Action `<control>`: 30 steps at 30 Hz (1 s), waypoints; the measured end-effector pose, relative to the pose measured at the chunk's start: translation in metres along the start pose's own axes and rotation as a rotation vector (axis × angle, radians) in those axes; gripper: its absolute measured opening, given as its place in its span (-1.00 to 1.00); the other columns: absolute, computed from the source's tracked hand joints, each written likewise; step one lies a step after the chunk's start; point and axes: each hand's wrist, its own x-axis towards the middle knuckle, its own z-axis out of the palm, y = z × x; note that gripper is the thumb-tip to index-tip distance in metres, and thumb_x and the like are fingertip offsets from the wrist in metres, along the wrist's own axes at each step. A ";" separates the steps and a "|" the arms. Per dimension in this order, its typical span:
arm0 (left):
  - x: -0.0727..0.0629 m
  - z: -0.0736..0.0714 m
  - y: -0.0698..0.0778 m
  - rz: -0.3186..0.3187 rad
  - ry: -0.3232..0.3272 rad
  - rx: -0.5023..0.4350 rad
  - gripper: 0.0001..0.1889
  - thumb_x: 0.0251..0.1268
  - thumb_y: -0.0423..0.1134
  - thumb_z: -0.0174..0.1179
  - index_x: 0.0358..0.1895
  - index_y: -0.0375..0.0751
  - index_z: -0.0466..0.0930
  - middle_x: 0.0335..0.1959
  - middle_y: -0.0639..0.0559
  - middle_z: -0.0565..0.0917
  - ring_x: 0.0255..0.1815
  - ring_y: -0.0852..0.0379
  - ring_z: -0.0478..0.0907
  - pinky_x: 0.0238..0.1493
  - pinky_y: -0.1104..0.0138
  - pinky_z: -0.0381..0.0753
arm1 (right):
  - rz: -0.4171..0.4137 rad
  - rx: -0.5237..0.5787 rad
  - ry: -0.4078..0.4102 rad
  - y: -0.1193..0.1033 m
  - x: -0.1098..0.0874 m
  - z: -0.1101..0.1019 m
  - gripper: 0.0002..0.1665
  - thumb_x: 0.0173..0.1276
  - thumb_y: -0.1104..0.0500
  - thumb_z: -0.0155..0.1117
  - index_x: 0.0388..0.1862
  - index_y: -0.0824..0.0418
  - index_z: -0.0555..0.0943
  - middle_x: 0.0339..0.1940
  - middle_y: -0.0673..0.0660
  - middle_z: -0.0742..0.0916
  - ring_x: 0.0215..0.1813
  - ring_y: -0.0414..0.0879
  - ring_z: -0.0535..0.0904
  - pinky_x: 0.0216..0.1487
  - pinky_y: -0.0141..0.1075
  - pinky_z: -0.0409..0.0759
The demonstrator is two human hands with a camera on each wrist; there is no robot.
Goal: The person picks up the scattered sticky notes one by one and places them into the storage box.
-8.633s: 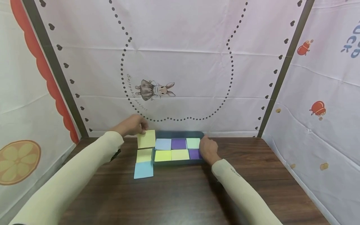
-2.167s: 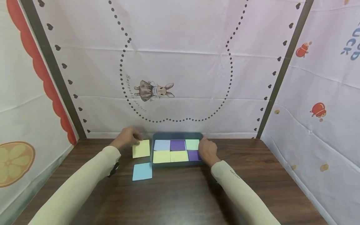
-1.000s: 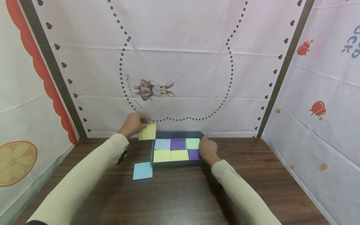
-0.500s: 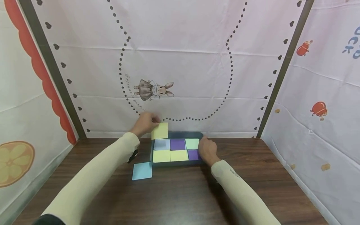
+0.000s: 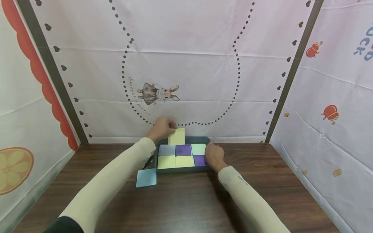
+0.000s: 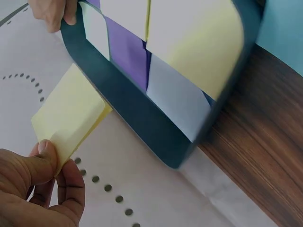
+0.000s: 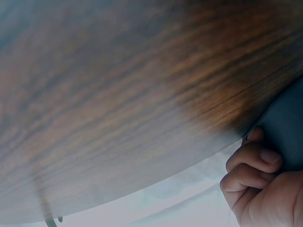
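My left hand (image 5: 161, 128) pinches a pale yellow sticky note pad (image 6: 68, 109) by one edge, between thumb and fingers. The pad is raised over the back wall of a dark teal tray (image 5: 186, 169). Inside the tray lie sticky note pads in two rows: a light blue pad (image 5: 166, 150), a purple pad (image 5: 183, 149) and a mint pad (image 5: 198, 149) behind, two yellow pads and another purple pad (image 5: 199, 160) in front. My right hand (image 5: 215, 156) grips the tray's right end, its fingers curled against the wall in the right wrist view.
A bright blue sticky note pad (image 5: 146, 178) lies on the dark wooden table (image 5: 186, 200) just left of the tray's front corner. Behind the tray hangs a printed white cloth (image 5: 186, 74), with more cloth on both sides.
My left hand took the yellow pad from the table left of the tray, lifted it and carried it rightward over the tray's back. My right hand has stayed on the tray.
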 end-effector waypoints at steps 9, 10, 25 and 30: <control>0.009 0.026 0.015 -0.013 -0.035 0.005 -0.90 0.48 -0.48 0.37 -0.06 -0.34 0.85 -0.08 -0.20 0.82 -0.10 -0.03 0.68 0.00 0.19 0.73 | 0.007 0.003 -0.023 0.001 0.000 0.000 -0.74 0.75 0.21 0.07 0.14 0.37 0.61 -0.35 0.24 0.83 -0.30 0.10 0.84 -0.37 -0.05 0.81; 0.011 0.029 0.017 -0.019 -0.035 0.001 -0.90 0.48 -0.48 0.38 -0.06 -0.34 0.84 -0.08 -0.20 0.82 -0.10 -0.03 0.68 0.00 0.19 0.73 | 0.008 0.002 -0.021 0.001 0.002 0.004 -0.73 0.75 0.21 0.07 0.15 0.36 0.61 -0.33 0.24 0.84 -0.29 0.10 0.85 -0.36 -0.05 0.81; 0.064 0.100 -0.020 0.053 -0.034 -0.058 -0.94 0.30 -0.46 0.47 -0.30 -0.23 0.85 -0.32 -0.09 0.79 -0.32 0.00 0.67 -0.28 0.20 0.74 | -0.014 -0.001 0.008 -0.008 -0.032 -0.048 -0.59 0.74 0.28 0.07 0.37 0.51 0.58 -0.26 0.28 0.88 -0.20 0.13 0.89 -0.28 -0.05 0.85; 0.083 0.127 -0.040 0.038 -0.033 -0.026 -0.89 0.26 -0.39 0.53 -0.36 -0.10 0.82 -0.35 -0.01 0.78 -0.34 0.02 0.70 -0.34 0.24 0.72 | -0.002 -0.020 -0.051 -0.009 -0.035 -0.054 -0.55 0.78 0.26 0.01 0.44 0.52 0.53 -0.24 0.27 0.88 -0.18 0.09 0.89 -0.24 -0.09 0.85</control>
